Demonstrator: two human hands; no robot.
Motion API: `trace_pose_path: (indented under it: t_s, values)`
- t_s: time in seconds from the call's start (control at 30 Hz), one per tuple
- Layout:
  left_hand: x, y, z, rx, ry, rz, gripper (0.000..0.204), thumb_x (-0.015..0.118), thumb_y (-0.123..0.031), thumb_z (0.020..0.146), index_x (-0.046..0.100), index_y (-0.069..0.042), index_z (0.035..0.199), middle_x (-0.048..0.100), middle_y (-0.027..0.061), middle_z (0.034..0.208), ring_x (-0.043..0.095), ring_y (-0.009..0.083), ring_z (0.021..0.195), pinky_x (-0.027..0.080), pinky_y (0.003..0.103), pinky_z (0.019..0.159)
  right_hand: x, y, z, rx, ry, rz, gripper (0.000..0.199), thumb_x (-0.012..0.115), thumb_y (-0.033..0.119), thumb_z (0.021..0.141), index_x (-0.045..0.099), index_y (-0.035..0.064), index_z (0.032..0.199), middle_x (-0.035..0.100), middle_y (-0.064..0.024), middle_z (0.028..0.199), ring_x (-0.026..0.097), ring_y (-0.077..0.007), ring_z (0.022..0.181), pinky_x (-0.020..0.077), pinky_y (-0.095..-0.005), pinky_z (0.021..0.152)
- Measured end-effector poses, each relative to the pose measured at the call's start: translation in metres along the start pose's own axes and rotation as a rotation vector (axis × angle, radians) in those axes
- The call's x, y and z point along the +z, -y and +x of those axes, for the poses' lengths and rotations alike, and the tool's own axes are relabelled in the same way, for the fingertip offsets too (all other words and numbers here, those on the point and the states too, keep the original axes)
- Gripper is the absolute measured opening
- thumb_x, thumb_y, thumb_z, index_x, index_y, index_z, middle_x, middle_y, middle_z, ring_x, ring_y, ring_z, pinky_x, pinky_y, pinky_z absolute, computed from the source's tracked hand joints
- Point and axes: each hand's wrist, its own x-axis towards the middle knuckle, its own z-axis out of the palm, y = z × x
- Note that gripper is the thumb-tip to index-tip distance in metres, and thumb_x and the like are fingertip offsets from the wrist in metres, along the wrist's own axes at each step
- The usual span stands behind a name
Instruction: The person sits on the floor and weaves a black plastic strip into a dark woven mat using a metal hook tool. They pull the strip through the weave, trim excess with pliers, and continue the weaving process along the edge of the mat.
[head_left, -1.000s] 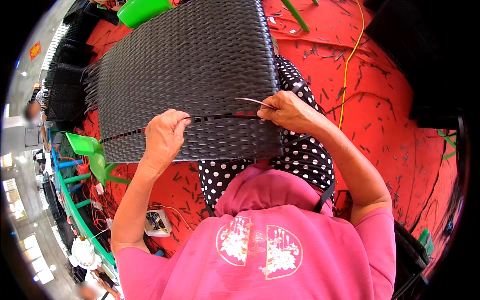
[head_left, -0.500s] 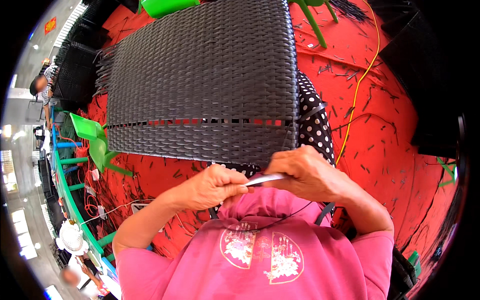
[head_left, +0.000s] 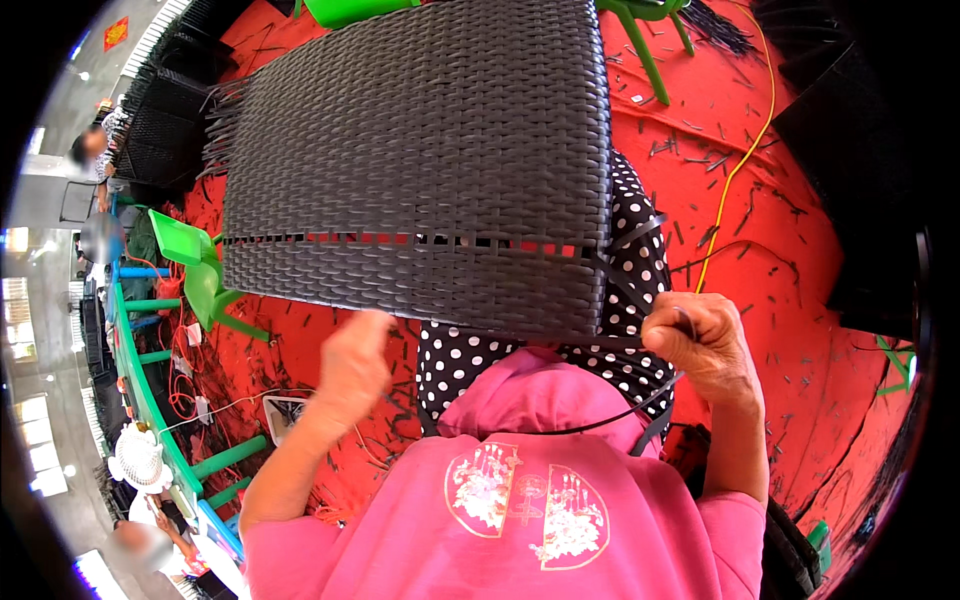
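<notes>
A black woven wicker panel (head_left: 420, 150) lies across my lap, with a row of narrow gaps running near its close edge. My right hand (head_left: 705, 345) is closed on a black plastic weaving strip (head_left: 620, 414) just off the panel's near right corner. The strip's tail curves down across my pink shirt (head_left: 510, 500), and another stretch runs from the fingers along the panel's near edge. My left hand (head_left: 355, 365) hangs below the panel's near left edge, apart from it. Motion blurs its fingers, so whether it holds anything is unclear.
Green chairs (head_left: 205, 285) stand to the left and at the far side. Cut scraps litter the red floor covering (head_left: 740, 400), crossed by a yellow cable (head_left: 735, 170). Dark wicker pieces (head_left: 850, 170) stand at right. A green rail (head_left: 150, 400) and people (head_left: 95, 150) are at left.
My hands were together over my lap with the strip between them. They have parted: the right moved right with the strip, the left moved left, off it.
</notes>
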Motion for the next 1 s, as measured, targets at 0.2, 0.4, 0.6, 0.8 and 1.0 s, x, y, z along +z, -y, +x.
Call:
trace_pose_path:
  t_s: [0.2, 0.4, 0.6, 0.8, 1.0]
  values:
    - [-0.105, 0.023, -0.001, -0.462, -0.383, -0.55, 0.015, 0.056, -0.002, 0.09, 0.064, -0.001, 0.103, 0.062, 0.0022, 0.078, 0.051, 0.0045, 0.062, 0.04, 0.018, 0.055, -0.005, -0.014, -0.004, 0.094, 0.029, 0.078, 0.027, 0.066, 0.022, 0.087, 0.058, 0.0003, 0.074, 0.042, -0.0023, 0.06, 0.043, -0.0113, 0.055, 0.0343, -0.0278, 0.051]
    - [-0.153, 0.022, -0.021, -0.272, 0.236, -0.602, 0.019, 0.059, -0.018, 0.088, 0.065, 0.0, 0.084, 0.06, 0.0037, 0.068, 0.052, 0.0083, 0.056, 0.039, 0.023, 0.049, -0.005, -0.018, -0.017, 0.28, -0.048, 0.035, 0.016, 0.061, 0.012, 0.083, 0.058, 0.0015, 0.071, 0.047, 0.0013, 0.058, 0.04, -0.0066, 0.055, 0.0289, -0.0258, 0.048]
    - [-0.025, -0.038, 0.029, 0.075, 0.496, -0.16, 0.017, 0.055, -0.023, 0.082, 0.056, -0.006, 0.079, 0.061, 0.0163, 0.072, 0.062, 0.0362, 0.075, 0.049, 0.048, 0.063, -0.045, 0.021, -0.05, -0.133, -0.504, -0.482, 0.032, 0.056, 0.011, 0.093, 0.059, 0.0001, 0.123, 0.069, -0.0106, 0.099, 0.063, -0.0156, 0.084, 0.0523, -0.0234, 0.073]
    - [0.059, -0.101, 0.092, 0.311, 0.473, -0.567, 0.025, 0.056, -0.025, 0.08, 0.058, -0.001, 0.072, 0.06, 0.0155, 0.066, 0.063, 0.031, 0.063, 0.049, 0.043, 0.054, 0.045, 0.009, -0.028, 0.134, 0.048, -0.121, 0.035, 0.05, 0.017, 0.097, 0.054, 0.0027, 0.128, 0.069, -0.0124, 0.093, 0.059, -0.0193, 0.06, 0.0475, -0.0339, 0.054]
    - [0.077, -0.1, 0.092, 0.339, 0.878, -0.971, 0.024, 0.057, -0.015, 0.079, 0.052, 0.005, 0.067, 0.055, 0.0132, 0.054, 0.056, 0.0207, 0.05, 0.043, 0.037, 0.046, 0.042, -0.021, -0.022, 0.063, 0.143, -0.442, 0.023, 0.057, 0.022, 0.091, 0.066, 0.0063, 0.105, 0.067, -0.0179, 0.08, 0.067, -0.0297, 0.073, 0.0505, -0.0388, 0.063]
